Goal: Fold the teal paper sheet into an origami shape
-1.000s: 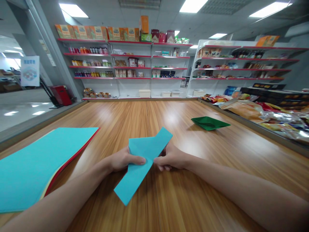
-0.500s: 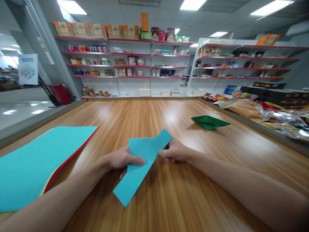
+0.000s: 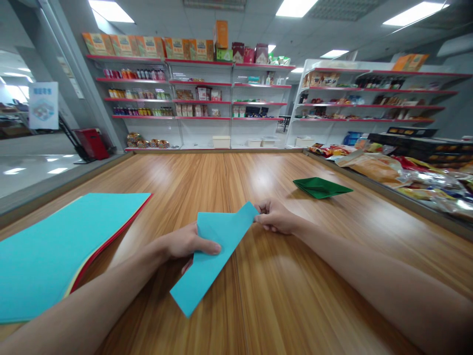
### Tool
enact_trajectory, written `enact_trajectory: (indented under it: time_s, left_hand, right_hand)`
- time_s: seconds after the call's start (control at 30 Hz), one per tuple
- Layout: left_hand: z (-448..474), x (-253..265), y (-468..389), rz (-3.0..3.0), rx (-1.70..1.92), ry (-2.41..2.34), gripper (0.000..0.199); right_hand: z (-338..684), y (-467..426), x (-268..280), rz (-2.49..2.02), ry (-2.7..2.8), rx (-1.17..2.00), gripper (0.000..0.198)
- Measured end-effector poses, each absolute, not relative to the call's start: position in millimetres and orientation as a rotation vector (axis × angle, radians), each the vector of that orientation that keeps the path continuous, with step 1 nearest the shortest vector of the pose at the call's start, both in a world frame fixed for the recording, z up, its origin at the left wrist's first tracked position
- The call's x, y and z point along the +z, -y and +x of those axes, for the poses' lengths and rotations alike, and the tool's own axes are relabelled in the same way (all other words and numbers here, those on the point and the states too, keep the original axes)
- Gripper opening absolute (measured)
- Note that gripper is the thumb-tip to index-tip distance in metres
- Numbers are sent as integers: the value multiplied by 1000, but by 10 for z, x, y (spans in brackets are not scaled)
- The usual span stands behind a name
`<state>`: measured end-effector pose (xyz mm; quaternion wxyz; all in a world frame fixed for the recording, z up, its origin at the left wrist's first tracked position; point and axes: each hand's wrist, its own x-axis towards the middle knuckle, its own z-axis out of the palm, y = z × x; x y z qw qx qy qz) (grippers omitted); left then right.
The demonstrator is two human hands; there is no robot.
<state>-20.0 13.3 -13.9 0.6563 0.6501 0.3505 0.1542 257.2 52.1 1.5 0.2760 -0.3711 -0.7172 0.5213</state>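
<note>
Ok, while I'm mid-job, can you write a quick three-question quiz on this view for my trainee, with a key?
1. Multiple choice: at which part of the folded blue sheet are the fingers of the right hand?
A) The near, lower-left end
B) The far, upper-right end
C) The middle, beside the left thumb

2. True or false: the thumb of the left hand lies on the upper face of the folded blue sheet.

3. Fill in the colour: below the blue top of the stack of sheets, a cream layer and a ___ layer show along the edge.

Key: 1. B; 2. True; 3. red.
</note>
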Motion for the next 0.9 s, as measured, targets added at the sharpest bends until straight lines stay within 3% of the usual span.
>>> enact_trajectory:
  time_s: [0.33, 0.53, 0.67, 0.9]
  left_hand:
    - [-126, -61, -15, 1288, 598, -740, 35]
    - [-16, -81, -20, 1283, 767, -739, 37]
    - [-1, -86, -27, 1346, 743, -748, 40]
    - [-23, -95, -45, 1391, 618, -814, 41]
  right_hand:
    - [2670, -712, -68, -971, 1555, 1374, 17]
    - [2396, -392, 13, -789, 1797, 1660, 19]
    - [2259, -229, 25, -775, 1902, 1784, 20]
    - [2226, -183, 9, -861, 1890, 1638, 11]
